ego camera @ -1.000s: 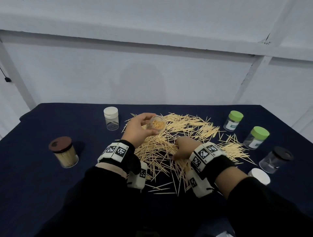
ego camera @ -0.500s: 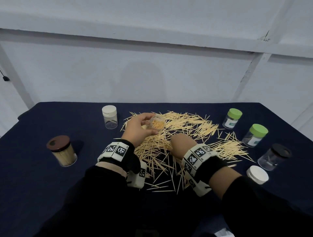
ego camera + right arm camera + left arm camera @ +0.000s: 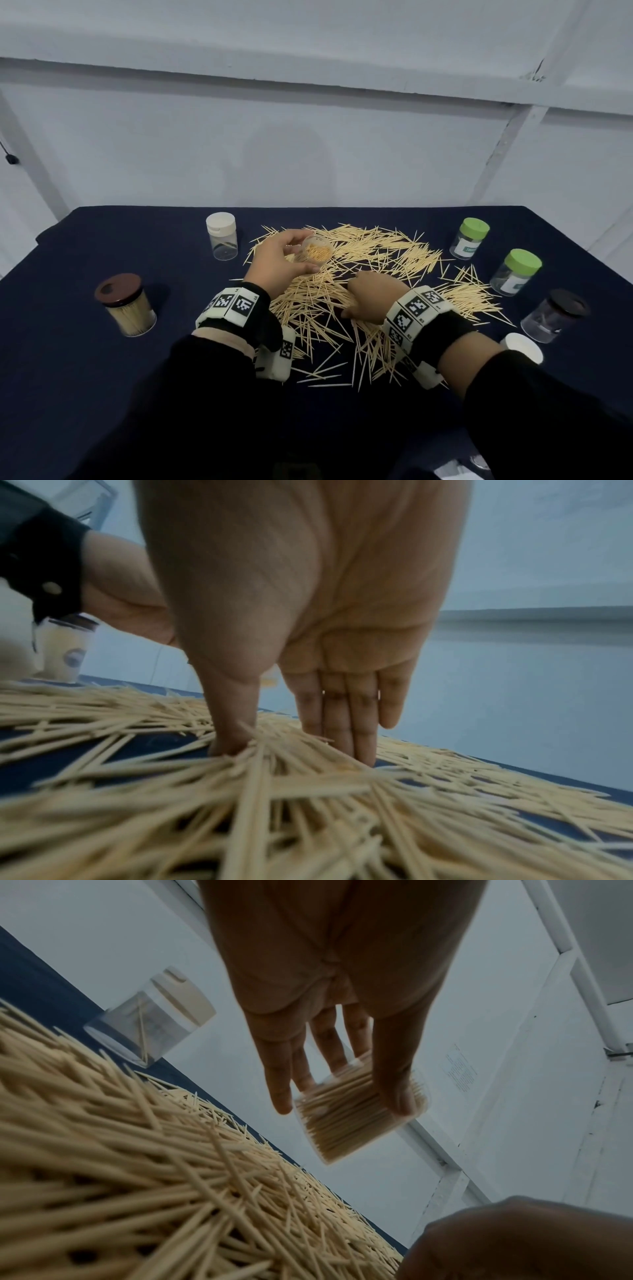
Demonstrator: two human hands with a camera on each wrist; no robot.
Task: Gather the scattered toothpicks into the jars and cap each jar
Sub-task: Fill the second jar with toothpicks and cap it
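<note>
A big pile of toothpicks [image 3: 376,250] is spread over the middle of the dark blue table [image 3: 102,377]. My left hand [image 3: 298,253] grips a small clear uncapped jar [image 3: 318,251] above the pile's far left part. The jar is tilted on its side and packed with toothpicks. In the left wrist view my left hand [image 3: 339,1104] holds the jar [image 3: 342,1137] between thumb and fingers. My right hand [image 3: 370,296] is down on the pile. In the right wrist view my right hand [image 3: 291,745] presses its thumb and straight fingers [image 3: 346,737], set apart, into the toothpicks [image 3: 308,804].
A white-capped jar [image 3: 222,236] stands at the back left and a brown-lidded jar [image 3: 125,305] full of toothpicks at the left. Two green-lidded jars [image 3: 469,238] [image 3: 517,272] and a black-lidded jar [image 3: 555,315] stand at the right, beside a loose white cap [image 3: 522,347].
My right hand has shifted slightly left over the pile. My left hand keeps the jar held in about the same place.
</note>
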